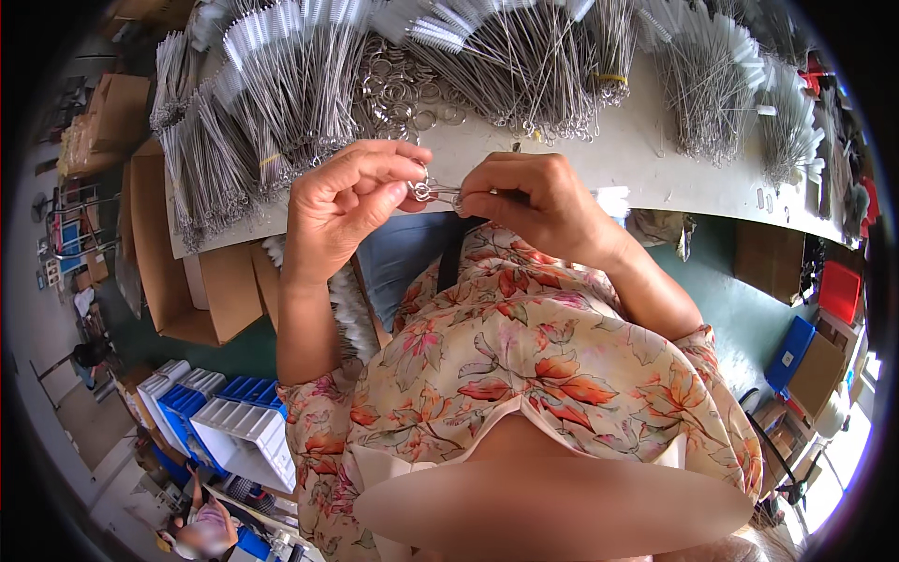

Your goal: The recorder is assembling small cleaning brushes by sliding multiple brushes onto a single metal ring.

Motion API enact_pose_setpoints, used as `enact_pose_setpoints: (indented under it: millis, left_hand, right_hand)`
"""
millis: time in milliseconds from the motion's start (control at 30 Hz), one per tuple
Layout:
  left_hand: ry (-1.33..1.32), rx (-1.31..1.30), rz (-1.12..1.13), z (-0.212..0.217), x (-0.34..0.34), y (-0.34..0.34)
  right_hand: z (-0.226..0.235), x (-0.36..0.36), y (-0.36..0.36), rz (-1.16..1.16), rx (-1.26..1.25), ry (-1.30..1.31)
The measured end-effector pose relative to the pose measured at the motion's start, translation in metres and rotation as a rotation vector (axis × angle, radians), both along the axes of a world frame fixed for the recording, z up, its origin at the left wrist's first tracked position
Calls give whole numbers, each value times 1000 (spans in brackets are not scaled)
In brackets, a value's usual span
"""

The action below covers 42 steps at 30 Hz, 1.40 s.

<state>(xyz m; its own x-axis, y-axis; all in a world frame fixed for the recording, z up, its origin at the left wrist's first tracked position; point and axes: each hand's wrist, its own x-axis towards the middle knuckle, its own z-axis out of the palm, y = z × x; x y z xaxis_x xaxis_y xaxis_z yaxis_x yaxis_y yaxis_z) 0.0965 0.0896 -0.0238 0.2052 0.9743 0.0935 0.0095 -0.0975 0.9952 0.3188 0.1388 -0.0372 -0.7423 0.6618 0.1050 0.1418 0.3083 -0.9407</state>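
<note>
- Left hand (342, 192): grip clamped on a small shiny silver metal ring (421, 191), by the near edge of the white surface (693, 183).
- Right hand (543, 192): grip clamped on thin silver wire stems (445, 194), close beside the ring.
- White-bristled wire brushes (543, 80) fill the far side, nearing the near edge at left.

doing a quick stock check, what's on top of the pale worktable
Bundles of wire-stemmed brushes and a pile of metal rings lie on the worktable. The brushes cover much of its surface, so anything beneath them is hidden.
</note>
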Motion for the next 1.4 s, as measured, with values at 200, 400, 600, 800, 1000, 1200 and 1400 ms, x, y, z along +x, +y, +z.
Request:
enact_pose_setpoints:
  millis: [200, 400, 600, 800, 1000, 1200, 1400]
  left_hand:
    - [97, 227, 41, 0, 10, 5]
    - [123, 411, 237, 9, 41, 3]
    - [260, 616, 344, 15, 48, 8]
    - [319, 681, 385, 16, 46, 14]
    - [267, 597, 333, 16, 40, 21]
    - [347, 641, 292, 13, 37, 20]
    - [308, 551, 238, 20, 38, 8]
  right_hand:
    - [0, 5, 2, -26, -250, 72]
    - [9, 9, 10, 14, -558, 292]
    - [41, 1, 13, -101, -638, 367]
    - [39, -8, 16, -120, -579, 407]
    - [38, -6, 22, -73, -518, 324]
    - [40, 0, 22, -30, -530, 216]
    - [33, -1, 21, 41, -704, 219]
